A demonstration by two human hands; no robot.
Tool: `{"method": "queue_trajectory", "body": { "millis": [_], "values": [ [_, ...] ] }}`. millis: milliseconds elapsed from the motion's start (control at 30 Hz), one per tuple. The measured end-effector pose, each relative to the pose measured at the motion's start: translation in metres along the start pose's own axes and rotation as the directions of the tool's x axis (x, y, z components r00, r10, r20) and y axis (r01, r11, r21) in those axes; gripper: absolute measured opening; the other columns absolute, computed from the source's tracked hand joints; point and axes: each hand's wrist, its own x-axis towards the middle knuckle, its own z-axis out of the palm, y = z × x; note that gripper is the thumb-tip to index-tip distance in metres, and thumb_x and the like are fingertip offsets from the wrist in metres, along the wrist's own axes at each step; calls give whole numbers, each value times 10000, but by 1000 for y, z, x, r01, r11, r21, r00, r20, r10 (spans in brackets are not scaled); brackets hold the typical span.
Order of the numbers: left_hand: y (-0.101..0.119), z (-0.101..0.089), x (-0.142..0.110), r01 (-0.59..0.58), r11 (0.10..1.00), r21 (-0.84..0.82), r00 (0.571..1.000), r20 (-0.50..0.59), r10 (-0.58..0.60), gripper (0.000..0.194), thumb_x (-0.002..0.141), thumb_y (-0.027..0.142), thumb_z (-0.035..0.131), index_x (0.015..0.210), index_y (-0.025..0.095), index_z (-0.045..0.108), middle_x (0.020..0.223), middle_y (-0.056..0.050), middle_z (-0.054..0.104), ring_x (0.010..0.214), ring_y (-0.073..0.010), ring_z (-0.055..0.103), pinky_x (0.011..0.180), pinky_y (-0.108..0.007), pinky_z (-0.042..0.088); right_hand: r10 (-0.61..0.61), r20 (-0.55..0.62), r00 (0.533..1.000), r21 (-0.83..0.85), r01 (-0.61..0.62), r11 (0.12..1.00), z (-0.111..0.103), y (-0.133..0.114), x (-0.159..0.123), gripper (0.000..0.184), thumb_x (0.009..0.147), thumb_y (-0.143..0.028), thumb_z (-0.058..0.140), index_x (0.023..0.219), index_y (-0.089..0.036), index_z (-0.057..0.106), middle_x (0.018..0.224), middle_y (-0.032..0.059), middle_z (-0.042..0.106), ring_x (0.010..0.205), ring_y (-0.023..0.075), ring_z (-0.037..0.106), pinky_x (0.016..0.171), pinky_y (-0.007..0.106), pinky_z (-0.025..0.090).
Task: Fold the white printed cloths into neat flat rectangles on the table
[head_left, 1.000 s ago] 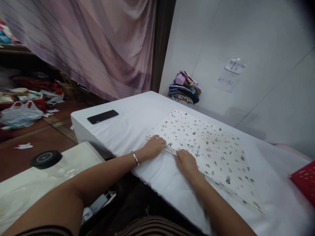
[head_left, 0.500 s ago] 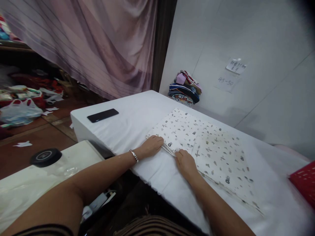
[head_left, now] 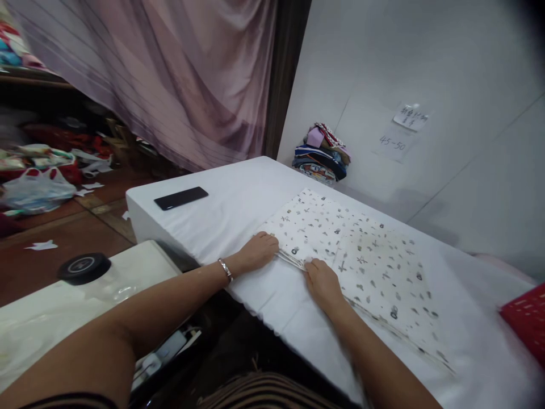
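A folded white cloth [head_left: 374, 267] with small dark printed figures lies flat on the white-covered table [head_left: 238, 199]. Its near edge shows several layers. My left hand [head_left: 260, 251] grips that edge close to the left corner, fingers curled over the top and thumb hidden. Farther right along the same edge, my right hand [head_left: 321, 282] pinches the layers between thumb and fingers. A short stretch of the layered edge runs between the two hands. A silver bracelet [head_left: 225, 269] circles my left wrist.
A black phone [head_left: 181, 198] lies on the table's far left. Folded clothes [head_left: 321, 153] are stacked by the wall. A red object [head_left: 525, 318] is at the right edge. On a lower white surface stands a container with a black lid [head_left: 84, 268]. A pink curtain [head_left: 204, 74] hangs behind.
My left hand has slid slightly left along the cloth's edge. My right hand keeps its grip in nearly the same place. The view has shifted a little.
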Motion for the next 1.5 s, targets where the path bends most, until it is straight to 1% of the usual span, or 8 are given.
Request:
{"method": "queue_trajectory", "body": {
  "millis": [100, 200, 333, 400, 667, 933, 1200, 1500],
  "values": [
    [-3, -2, -2, 60, 993, -104, 998, -13, -62, 52, 793, 135, 496, 781, 175, 527, 840, -29, 585, 826, -161, 521, 808, -322, 385, -2, -11, 1000, -1, 2, 1000, 1, 0, -1, 197, 910, -210, 419, 945, -191, 612, 960, 66, 592, 910, 189, 510, 741, 267, 370],
    [-1, -8, -4, 107, 967, -232, 991, -51, -122, 80, 768, 114, 502, 801, 176, 540, 908, -30, 607, 879, -161, 540, 824, -319, 400, -10, -10, 1000, -1, 10, 1000, 2, 0, 0, 213, 916, -208, 408, 945, -188, 618, 957, 71, 595, 905, 190, 510, 744, 269, 373],
    [8, -16, -1, 61, 937, -344, 981, -155, -121, 100, 841, 187, 486, 802, 181, 578, 1022, -38, 619, 957, -165, 547, 861, -327, 409, -17, -17, 1000, 7, 17, 1000, 2, 0, 0, 211, 918, -218, 413, 950, -193, 620, 953, 75, 597, 904, 190, 511, 744, 268, 375],
    [12, -16, 4, 31, 932, -361, 980, -170, -98, 135, 858, 218, 490, 786, 186, 599, 1022, -38, 622, 963, -167, 548, 863, -331, 411, -15, -22, 1000, 11, 15, 1000, 3, 1, 0, 204, 915, -220, 420, 953, -196, 620, 950, 77, 596, 906, 191, 510, 744, 268, 375],
    [12, 4, 18, -1, 954, -301, 993, -113, -34, 178, 878, 222, 482, 802, 189, 640, 1033, -37, 609, 970, -172, 532, 886, -340, 399, -18, -34, 999, 3, 18, 1000, 4, 2, -1, 198, 915, -220, 418, 947, -200, 613, 939, 71, 589, 888, 185, 505, 732, 267, 370],
    [14, -2, 17, -107, 990, -95, 993, -54, 102, 271, 912, 162, 368, 734, 167, 573, 945, -39, 601, 898, -166, 504, 834, -330, 378, -30, -58, 998, 13, 30, 999, 8, 4, -2, 216, 923, -226, 404, 982, -196, 610, 954, 70, 584, 903, 184, 494, 750, 267, 368],
    [14, 0, 7, -85, 981, -175, 995, -64, 75, 243, 933, 203, 357, 841, 175, 580, 934, -32, 607, 889, -148, 522, 824, -302, 387, -33, -60, 998, 28, 34, 999, 6, 4, -2, 209, 921, -230, 411, 982, -196, 607, 951, 65, 581, 902, 182, 492, 754, 262, 363],
    [16, -5, 6, -112, 972, -207, 993, -42, 106, 164, 908, 202, 396, 897, 192, 559, 935, -35, 608, 889, -157, 525, 821, -312, 405, -29, -70, 997, 55, 33, 998, 8, 5, -3, 222, 923, -246, 403, 985, -205, 612, 951, 69, 583, 900, 190, 492, 759, 280, 374]
  ]
}}
